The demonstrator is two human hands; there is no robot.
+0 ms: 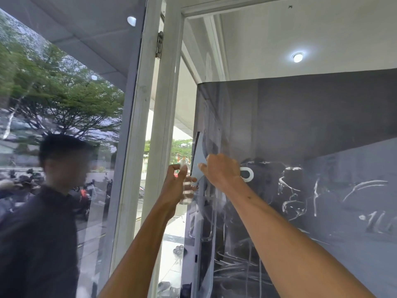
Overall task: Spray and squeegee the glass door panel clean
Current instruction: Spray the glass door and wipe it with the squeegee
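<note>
- At the left edge of the glass door panel point(300, 125), about mid-height in view, a squeegee point(199, 157) is held against the glass, its dark blade upright and its white looped handle point(247, 175) pointing right.
- The squeegee is clasped by the right hand point(221, 171), whose grip is closed round the handle just behind the blade.
- Just left of it, a clear spray bottle point(187, 190) is held upright by the left hand point(175, 186); its grip is wrapped round the bottle, with one finger raised at the top.
- The two hands are seen close together, with the bottle just beside the squeegee's lower end.
- White smears and streaks point(290, 201) are spread over the dark lower part of the panel, right of and below the hands.
- A pale door frame point(165, 125) with a hinge point(159, 45) stands left of the panel.
- Farther left, a person's reflection point(43, 211) and trees are shown in a window pane point(64, 93).
- A lit ceiling lamp point(298, 57) is seen above the panel.
</note>
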